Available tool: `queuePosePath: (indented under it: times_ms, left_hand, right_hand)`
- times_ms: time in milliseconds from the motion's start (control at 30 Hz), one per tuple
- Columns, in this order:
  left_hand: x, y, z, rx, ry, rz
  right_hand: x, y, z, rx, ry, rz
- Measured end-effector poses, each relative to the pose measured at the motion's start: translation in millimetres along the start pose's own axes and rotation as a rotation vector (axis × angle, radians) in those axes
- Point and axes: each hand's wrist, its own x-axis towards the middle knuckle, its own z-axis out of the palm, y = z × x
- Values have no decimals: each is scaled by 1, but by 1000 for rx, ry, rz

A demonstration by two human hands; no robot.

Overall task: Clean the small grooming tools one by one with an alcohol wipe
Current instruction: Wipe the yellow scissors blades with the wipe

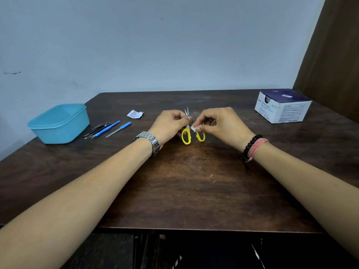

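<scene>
while both forearms reach forward over a dark wooden table [194, 191], the two hands meet at its middle around a small pair of yellow-handled scissors [186, 131]. the scissors stand nearly upright, blades pointing up and away from the person, slightly parted at the tips, with the two yellow finger loops hanging low and spread apart just above the tabletop. the left hand [169, 123], with a metal watch [150, 141] on its wrist, curls its fingers round the scissors near the pivot and steadies them. the right hand [217, 123], with a black bead bracelet and pink thread at the wrist, pinches a small folded white alcohol wipe [193, 128] between thumb and fingertips, against the shank just above the right-hand loop.

the long axis of the scissors runs up and down between the hands, so the wipe would likely travel along it, from handle toward blade tips or back. the right hand is the one placed to do the rubbing.

well off to the left lie the other tools, close together: a blue-handled nail file [118, 129], a second blue-handled tool [105, 129], and dark tweezers or clippers, too small to tell apart. beside them sits a light blue plastic tub [58, 123]. a torn wipe sachet [135, 114] lies behind the left hand, and a box of alcohol swabs [282, 107] sits far right.
</scene>
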Motion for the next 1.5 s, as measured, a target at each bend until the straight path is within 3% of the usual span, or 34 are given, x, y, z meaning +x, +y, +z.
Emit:
queuePosePath:
  times_ms: [233, 467, 667, 867, 1100, 1300, 1500]
  left_hand:
    - [-1, 2, -4, -27, 4, 3]
    - [-2, 3, 0, -34, -58, 7]
    - [-1, 2, -4, -58, -11, -11]
    - [-4, 4, -1, -18, -45, -4]
    - [-3, 3, -5, -62, -10, -22]
    - [-2, 2, -2, -26, -67, -22]
    - [-2, 3, -5, -72, 1, -38]
  right_hand:
    - [-1, 0, -3, -62, -124, 25]
    - [-1, -2, -3, -15, -1, 6]
    - [-2, -2, -6, -75, -149, 16]
    - [-2, -3, -6, -40, -25, 6]
    - [-3, -2, -6, -86, -147, 8]
    - [-2, -3, -4, -60, -14, -6]
    - [-4, -4, -4, -67, -171, 14]
